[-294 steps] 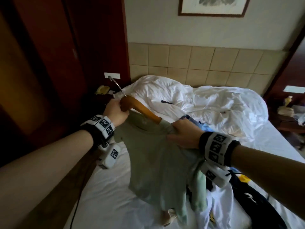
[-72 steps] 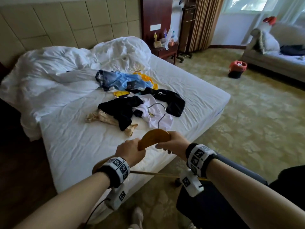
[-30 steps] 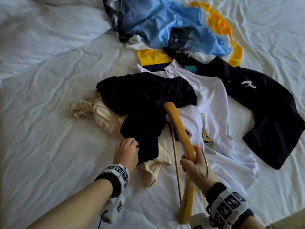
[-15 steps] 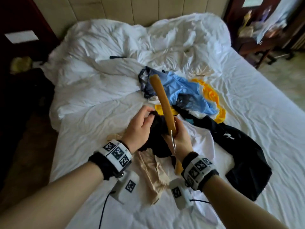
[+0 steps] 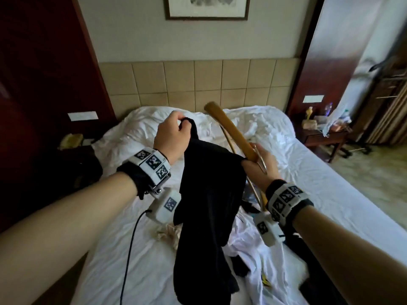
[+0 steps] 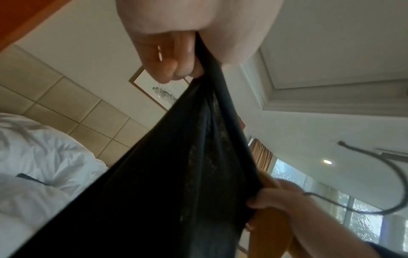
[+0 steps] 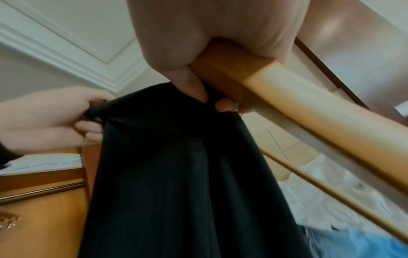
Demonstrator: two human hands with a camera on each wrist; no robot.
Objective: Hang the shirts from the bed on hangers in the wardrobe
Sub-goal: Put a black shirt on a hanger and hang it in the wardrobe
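A black shirt (image 5: 209, 205) hangs in the air above the bed (image 5: 330, 194), stretched between both hands. My left hand (image 5: 174, 133) pinches its upper edge, fingers curled into the cloth (image 6: 198, 139). My right hand (image 5: 255, 166) grips a wooden hanger (image 5: 229, 128) near its metal hook and also pinches the shirt's other edge (image 7: 198, 157) with thumb and finger. The hanger (image 7: 309, 108) slants up and away from the right hand, beside the shirt, not inside it. More shirts, white (image 5: 253, 249) and black, lie on the bed under my arms.
A crumpled white duvet (image 5: 253, 124) covers the head of the bed before a tiled headboard (image 5: 198, 82). Dark wood panels (image 5: 44, 73) stand at left. A bedside table (image 5: 323, 135) with small items sits at right, with carpeted floor (image 5: 374, 172) beyond.
Both hands have lifted the black shirt off the pile and spread it in the air. The hanger rose with the right hand, and my view tilted up toward the headboard.
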